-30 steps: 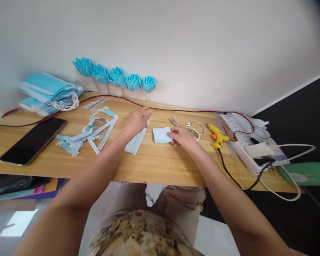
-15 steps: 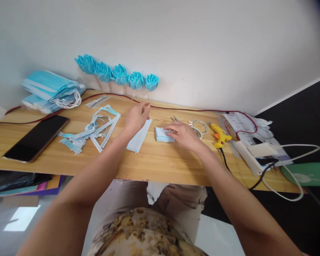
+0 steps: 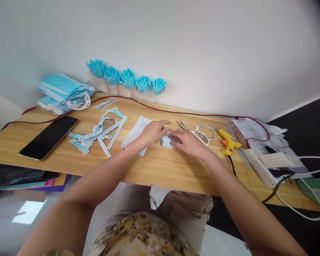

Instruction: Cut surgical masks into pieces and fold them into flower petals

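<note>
Fabric (image 3: 142, 234) in a mottled print fills the bottom centre, below the front edge of a wooden table (image 3: 160, 174). Mid-frame, the right hand (image 3: 186, 140) curls its fingers onto a small pale-blue stack (image 3: 165, 142), just right of centre; whether it pinches or only presses, I cannot tell. Just left, the left hand (image 3: 155, 131) has thumb and forefinger parted, its wrist overlapping pale sheets (image 3: 135, 131). A yellow glue gun (image 3: 230, 143) lies at right, cut strips (image 3: 92, 135) at left. Farther back, five blue flowers (image 3: 128, 79) stand against the wall (image 3: 216, 64), upper left of centre.
</note>
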`<state>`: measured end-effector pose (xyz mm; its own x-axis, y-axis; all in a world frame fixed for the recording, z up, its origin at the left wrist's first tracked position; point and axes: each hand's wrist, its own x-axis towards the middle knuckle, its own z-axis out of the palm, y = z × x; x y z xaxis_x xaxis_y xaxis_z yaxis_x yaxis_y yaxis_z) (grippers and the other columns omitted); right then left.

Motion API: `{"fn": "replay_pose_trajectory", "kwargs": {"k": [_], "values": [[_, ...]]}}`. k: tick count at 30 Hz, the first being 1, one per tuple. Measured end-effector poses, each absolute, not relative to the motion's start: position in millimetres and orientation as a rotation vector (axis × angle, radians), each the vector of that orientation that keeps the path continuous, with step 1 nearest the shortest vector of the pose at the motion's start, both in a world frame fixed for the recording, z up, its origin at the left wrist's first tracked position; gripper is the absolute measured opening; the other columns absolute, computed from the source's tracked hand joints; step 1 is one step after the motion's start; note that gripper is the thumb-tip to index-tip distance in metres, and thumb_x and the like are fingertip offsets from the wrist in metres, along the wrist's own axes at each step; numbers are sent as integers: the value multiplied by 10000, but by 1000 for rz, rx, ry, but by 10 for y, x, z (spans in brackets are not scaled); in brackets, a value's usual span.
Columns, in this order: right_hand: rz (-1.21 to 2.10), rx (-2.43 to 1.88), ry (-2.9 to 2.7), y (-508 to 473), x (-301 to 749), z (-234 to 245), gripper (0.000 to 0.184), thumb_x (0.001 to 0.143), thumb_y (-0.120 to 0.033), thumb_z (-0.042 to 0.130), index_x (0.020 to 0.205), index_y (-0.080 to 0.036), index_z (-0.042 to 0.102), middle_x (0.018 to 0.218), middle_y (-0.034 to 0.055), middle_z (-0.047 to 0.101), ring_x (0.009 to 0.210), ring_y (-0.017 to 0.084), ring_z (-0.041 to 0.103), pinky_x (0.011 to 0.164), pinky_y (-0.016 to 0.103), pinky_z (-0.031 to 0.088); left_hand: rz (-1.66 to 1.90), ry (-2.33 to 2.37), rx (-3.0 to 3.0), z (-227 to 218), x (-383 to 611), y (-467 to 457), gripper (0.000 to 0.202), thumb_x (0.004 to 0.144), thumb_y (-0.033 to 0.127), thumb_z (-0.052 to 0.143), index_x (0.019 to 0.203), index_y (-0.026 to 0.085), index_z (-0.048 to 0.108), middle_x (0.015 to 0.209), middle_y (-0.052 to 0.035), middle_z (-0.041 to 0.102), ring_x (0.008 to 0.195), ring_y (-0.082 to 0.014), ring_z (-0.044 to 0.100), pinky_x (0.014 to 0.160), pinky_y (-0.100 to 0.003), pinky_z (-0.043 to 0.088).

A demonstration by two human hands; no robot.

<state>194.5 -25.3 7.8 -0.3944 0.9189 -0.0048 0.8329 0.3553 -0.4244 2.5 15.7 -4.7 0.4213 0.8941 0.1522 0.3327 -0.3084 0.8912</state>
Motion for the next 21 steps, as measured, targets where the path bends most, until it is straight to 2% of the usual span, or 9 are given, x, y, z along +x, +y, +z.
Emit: {"fn": "replay_pose_trajectory", "kwargs": {"k": [4, 8, 10, 12, 14, 19, 21], "values": [[443, -1615, -2211, -52, 1847, 373, 268, 891, -296, 554, 1096, -224, 710, 944, 52, 734, 782, 202, 638, 715, 313, 443, 1312, 1020, 1637, 126, -82, 212, 471, 865, 214, 470, 1325, 193, 565, 822, -22, 682, 616, -114, 550, 643, -229, 435], [357, -1574, -2259, 254, 1522, 415, 247, 898, -321, 541, 1041, -219, 715, 905, 48, 746, 775, 196, 642, 667, 283, 403, 1616, 1110, 1420, 255, -228, 309, 439, 895, 198, 429, 1323, 212, 525, 891, -29, 677, 660, -104, 556, 661, -225, 446], [332, -1640, -2392, 427, 1331, 316, 175, 872, -291, 565, 899, -200, 713, 824, 65, 735, 713, 193, 624, 611, 278, 359, 1645, 1150, 1368, 252, -268, 359, 425, 888, 182, 428, 1300, 206, 529, 908, -33, 679, 682, -105, 565, 673, -226, 455], [411, -1744, -2444, 586, 1176, 195, 110, 806, -290, 658, 828, -187, 688, 853, 99, 733, 725, 207, 621, 597, 284, 342, 1640, 1163, 1348, 216, -286, 404, 419, 873, 171, 434, 1279, 192, 538, 915, -38, 681, 700, -110, 575, 684, -230, 464], [474, -1745, -2445, 707, 1084, 94, 96, 751, -263, 720, 801, -193, 677, 865, 96, 735, 738, 202, 622, 598, 275, 346, 1617, 1178, 1339, 167, -297, 446, 418, 866, 169, 433, 1270, 181, 540, 923, -42, 683, 732, -118, 589, 711, -238, 473], [610, -1629, -2412, 757, 1142, 36, 67, 774, -250, 668, 759, -188, 645, 774, 21, 708, 706, 149, 609, 607, 238, 374, 1546, 1235, 1405, 65, -332, 553, 405, 865, 235, 513, 1264, 170, 551, 1035, -71, 679, 950, -162, 625, 867, -271, 460], [659, -1553, -2326, 698, 1243, 98, 115, 805, -294, 615, 784, -182, 627, 771, 6, 689, 701, 137, 600, 621, 237, 389, 1519, 1232, 1441, 49, -335, 583, 491, 835, 298, 602, 1305, 180, 523, 1121, -86, 658, 1004, -180, 618, 898, -285, 448]]}}
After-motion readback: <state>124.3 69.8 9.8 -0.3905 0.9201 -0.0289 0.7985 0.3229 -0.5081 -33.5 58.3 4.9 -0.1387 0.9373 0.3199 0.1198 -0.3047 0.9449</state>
